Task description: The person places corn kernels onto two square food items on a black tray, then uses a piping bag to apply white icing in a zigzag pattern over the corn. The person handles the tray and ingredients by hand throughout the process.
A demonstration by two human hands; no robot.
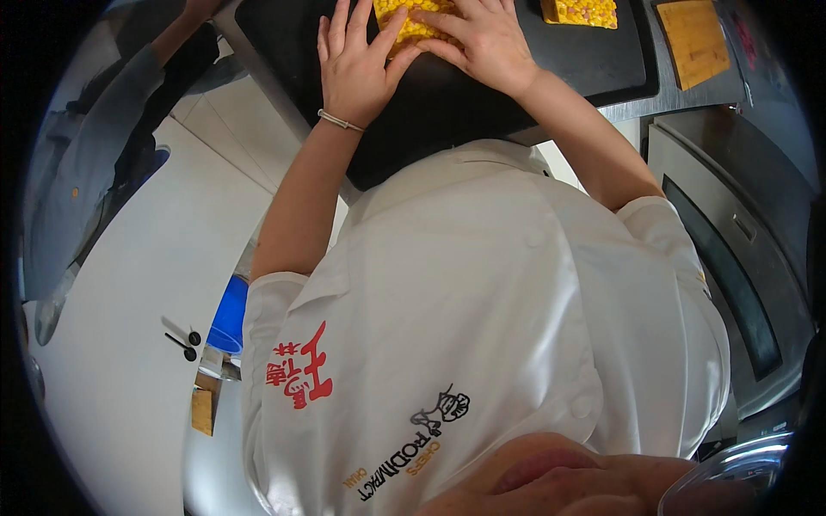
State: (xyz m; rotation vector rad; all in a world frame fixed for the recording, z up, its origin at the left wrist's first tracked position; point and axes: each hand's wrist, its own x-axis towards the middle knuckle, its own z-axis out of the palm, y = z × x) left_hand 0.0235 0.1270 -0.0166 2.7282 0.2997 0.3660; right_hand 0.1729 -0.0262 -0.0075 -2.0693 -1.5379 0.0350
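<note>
A yellow slab (411,33) of packed, kernel-like pieces lies on a black board (430,103) at the top edge, partly cut off by the frame. My left hand (357,73) is open along its left side, fingers spread and thumb pointing toward the near edge. From the right, my right hand (492,47) reaches across with its fingers stretched over the top of the slab. The two thumbs come close together at the slab's near side. To the right sits a second yellow block (583,12) with pinkish bits in it, apart from both hands.
A wooden board (693,43) lies on the metal counter at the right. Below it stands a steel appliance (723,249). On the left are a white surface (129,301), a blue bucket (229,316) and another person's grey sleeve (95,172).
</note>
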